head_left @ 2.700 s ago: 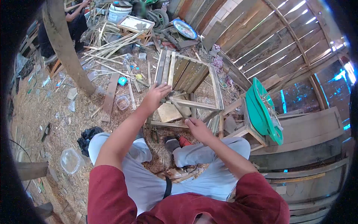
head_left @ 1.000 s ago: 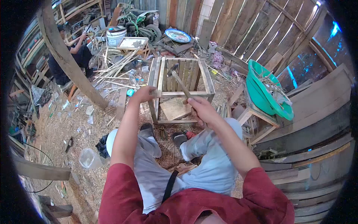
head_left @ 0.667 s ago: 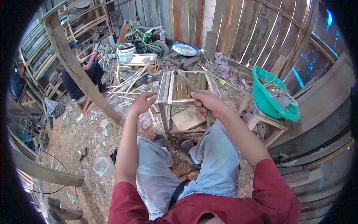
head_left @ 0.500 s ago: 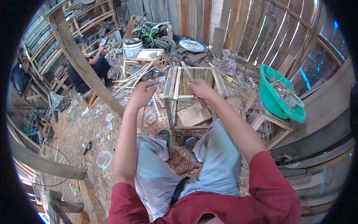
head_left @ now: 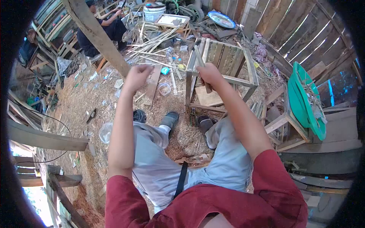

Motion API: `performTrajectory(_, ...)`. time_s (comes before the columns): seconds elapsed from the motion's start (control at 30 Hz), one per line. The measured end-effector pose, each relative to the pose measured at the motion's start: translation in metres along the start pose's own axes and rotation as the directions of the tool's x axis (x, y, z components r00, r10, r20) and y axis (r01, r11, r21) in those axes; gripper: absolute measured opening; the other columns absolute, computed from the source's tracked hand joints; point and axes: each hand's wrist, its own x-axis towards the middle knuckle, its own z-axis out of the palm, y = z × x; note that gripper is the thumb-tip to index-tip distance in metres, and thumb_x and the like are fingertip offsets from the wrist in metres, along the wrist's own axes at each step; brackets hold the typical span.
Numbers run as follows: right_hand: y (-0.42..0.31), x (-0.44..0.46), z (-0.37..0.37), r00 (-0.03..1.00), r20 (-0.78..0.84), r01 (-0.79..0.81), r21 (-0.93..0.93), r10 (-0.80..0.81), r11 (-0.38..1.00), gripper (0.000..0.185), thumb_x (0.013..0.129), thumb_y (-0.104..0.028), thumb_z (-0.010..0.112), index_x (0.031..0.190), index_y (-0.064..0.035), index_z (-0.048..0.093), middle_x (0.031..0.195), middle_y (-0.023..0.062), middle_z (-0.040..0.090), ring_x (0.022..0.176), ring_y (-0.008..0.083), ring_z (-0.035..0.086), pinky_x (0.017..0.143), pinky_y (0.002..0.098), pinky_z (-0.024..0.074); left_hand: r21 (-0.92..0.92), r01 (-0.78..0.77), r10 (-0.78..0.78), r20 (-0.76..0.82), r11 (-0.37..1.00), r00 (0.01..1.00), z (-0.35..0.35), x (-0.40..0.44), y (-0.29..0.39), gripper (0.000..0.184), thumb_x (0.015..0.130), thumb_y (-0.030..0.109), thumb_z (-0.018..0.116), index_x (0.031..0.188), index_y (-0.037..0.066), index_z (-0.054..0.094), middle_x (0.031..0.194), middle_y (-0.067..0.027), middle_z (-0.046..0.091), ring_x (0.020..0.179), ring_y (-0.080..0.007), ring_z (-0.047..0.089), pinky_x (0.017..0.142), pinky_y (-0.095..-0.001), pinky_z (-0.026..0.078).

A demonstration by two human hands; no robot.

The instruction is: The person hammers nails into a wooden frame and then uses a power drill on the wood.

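- Far left, a seated co-worker: both arms forward, partly behind a leaning wooden post; the object at that person's hands is too small to identify.
- Below the post, a clear plastic container on the shaving-covered floor, partly hidden by the left forearm.
- Left hand: raised, fingers bent, thumb near the forefinger, hand partly closed; whether it grips anything small cannot be determined.
- Beside the left hand in view, a flat plank lies on the floor; beyond it, thin wood strips form a loose heap near a white bucket.
- Centre: a wooden-handled tool, handle tilted, upper end in front of the frame's left side; its head is not clear.
- Right hand: fingers closed around the handle.
- Right of centre, the open wooden frame stands on the floor, slats at its far side; a light board shows through its lower opening.
- Far right, a green basin rests on a wooden stand.
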Motion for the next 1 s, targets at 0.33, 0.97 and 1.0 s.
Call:
performTrajectory(0.33, -0.007, 0.017, 0.039, 0.981, 0.192, 0.052, -0.24, -0.005, 0.97, 0.037, 0.095, -0.034, 0.069, 0.084, 0.0013, 0.066, 0.066, 0.0091, 0.064, 0.057, 0.0225, 0.064, 0.056, 0.0419, 0.0492, -0.241, -0.053, 0.013, -0.165, 0.969, 0.986, -0.046, 0.008, 0.001, 0.034, 0.101, 0.027, 0.069, 0.117, -0.002, 0.075, 0.102, -0.0065, 0.076, 0.092, -0.0112, 0.068, 0.084, -0.0282, 0.051)
performTrajectory(0.97, 0.241, 0.046, 0.129, 0.812, 0.579, 0.072, -0.225, 0.074, 0.972, 0.028, 0.106, -0.034, 0.058, 0.104, -0.0066, 0.058, 0.075, -0.0016, 0.053, 0.066, 0.0106, 0.051, 0.059, 0.033, 0.045, 0.412, 0.013, -0.093, 0.175, 0.911, 0.98, 0.104, 0.037, -0.337, 0.022, 0.091, 0.021, 0.073, 0.109, 0.008, 0.078, 0.107, -0.015, 0.076, 0.099, -0.0354, 0.071, 0.092, -0.0431, 0.055)
performTrajectory(1.0, 0.227, 0.052, 0.132, 0.8, 0.572, -0.045, -0.245, 0.182, 0.969, 0.026, 0.107, -0.033, 0.057, 0.104, -0.0065, 0.059, 0.08, -0.0015, 0.054, 0.069, 0.0107, 0.051, 0.061, 0.0321, 0.0454, 0.422, 0.011, -0.101, 0.19, 0.907, 0.977, 0.115, 0.045, -0.343, 0.022, 0.091, 0.02, 0.073, 0.108, 0.008, 0.078, 0.108, -0.0146, 0.075, 0.102, -0.0366, 0.07, 0.093, -0.044, 0.054)
